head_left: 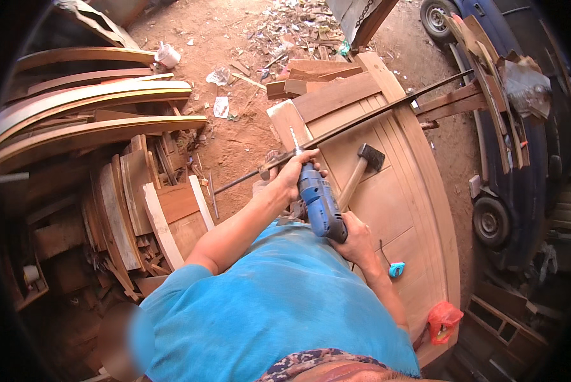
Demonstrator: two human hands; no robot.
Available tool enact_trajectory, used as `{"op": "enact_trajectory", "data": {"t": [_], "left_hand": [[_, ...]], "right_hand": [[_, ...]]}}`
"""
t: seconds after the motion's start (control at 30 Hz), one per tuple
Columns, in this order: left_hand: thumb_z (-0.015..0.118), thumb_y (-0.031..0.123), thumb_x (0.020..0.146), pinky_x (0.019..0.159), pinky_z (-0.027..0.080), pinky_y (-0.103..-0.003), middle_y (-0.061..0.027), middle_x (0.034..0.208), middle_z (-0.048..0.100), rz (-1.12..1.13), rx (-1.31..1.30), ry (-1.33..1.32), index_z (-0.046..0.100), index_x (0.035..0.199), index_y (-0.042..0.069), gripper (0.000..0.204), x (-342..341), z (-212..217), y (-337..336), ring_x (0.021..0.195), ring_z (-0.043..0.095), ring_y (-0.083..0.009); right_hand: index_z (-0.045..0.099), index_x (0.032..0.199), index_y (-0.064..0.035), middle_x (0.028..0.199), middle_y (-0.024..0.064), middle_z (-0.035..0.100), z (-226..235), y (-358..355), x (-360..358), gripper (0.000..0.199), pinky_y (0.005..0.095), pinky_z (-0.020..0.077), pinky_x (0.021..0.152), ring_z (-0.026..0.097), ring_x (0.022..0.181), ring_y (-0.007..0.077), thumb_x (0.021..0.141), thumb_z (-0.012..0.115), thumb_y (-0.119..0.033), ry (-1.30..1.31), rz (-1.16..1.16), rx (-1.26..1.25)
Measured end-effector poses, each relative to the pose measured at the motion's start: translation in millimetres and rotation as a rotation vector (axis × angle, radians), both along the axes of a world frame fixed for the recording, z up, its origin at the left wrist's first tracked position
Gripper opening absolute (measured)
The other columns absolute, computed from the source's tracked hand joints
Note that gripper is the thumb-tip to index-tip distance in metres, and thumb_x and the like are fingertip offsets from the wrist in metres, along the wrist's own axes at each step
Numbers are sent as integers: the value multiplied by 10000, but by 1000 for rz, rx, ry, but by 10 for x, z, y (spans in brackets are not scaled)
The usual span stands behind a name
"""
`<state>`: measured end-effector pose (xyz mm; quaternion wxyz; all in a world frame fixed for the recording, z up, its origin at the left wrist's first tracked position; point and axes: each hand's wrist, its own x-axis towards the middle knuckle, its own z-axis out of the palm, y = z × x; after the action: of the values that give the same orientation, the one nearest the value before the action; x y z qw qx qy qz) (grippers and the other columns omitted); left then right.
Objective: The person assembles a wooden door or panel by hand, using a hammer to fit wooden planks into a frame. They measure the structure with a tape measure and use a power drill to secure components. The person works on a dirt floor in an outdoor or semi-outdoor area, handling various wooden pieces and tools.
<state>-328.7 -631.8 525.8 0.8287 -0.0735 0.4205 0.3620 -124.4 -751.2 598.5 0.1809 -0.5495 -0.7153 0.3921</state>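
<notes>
A blue power drill (318, 198) is held in front of my chest, its long bit (294, 136) pointing away from me. My left hand (296, 173) is wrapped round the drill's front end, near the chuck. At the rear, my right hand (356, 239) grips the handle; some of its fingers are hidden. Under the drill lies a wooden door panel (387, 210), and a long dark bar clamp (374, 116) crosses its far end. A hammer (362, 170) with a dark head and wooden handle rests on the panel, right of the drill.
A turquoise tape measure (397, 269) and a red plastic bag (444, 320) lie on the panel at right. Stacked curved boards (94, 102) and wood offcuts (132, 191) stand at left. Wood scraps (307, 79) litter the ground ahead. A dark vehicle (521, 210) is at far right.
</notes>
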Motion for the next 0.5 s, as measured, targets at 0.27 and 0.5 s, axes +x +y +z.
{"op": "enact_trajectory", "data": {"t": [0.27,0.5], "left_hand": [[616,605,893,733,515,-376,-126,811,673,-748,630,1018,661,824,43,568,-632,-60,820,761,658,-273],[678,515,856,836,476,-439,-108,919,652,-184,1586,754,651,983,61,472,-714,-109,1765,904,612,-323]], "right_hand": [[693,989,17,738,66,667,386,1064,-617,227,338,490,648,611,695,139,833,720,-146,162,-485,-535],[657,823,-11,658,17,614,436,1935,-1023,165,303,440,553,557,575,106,829,718,-165,48,-585,-797]]}}
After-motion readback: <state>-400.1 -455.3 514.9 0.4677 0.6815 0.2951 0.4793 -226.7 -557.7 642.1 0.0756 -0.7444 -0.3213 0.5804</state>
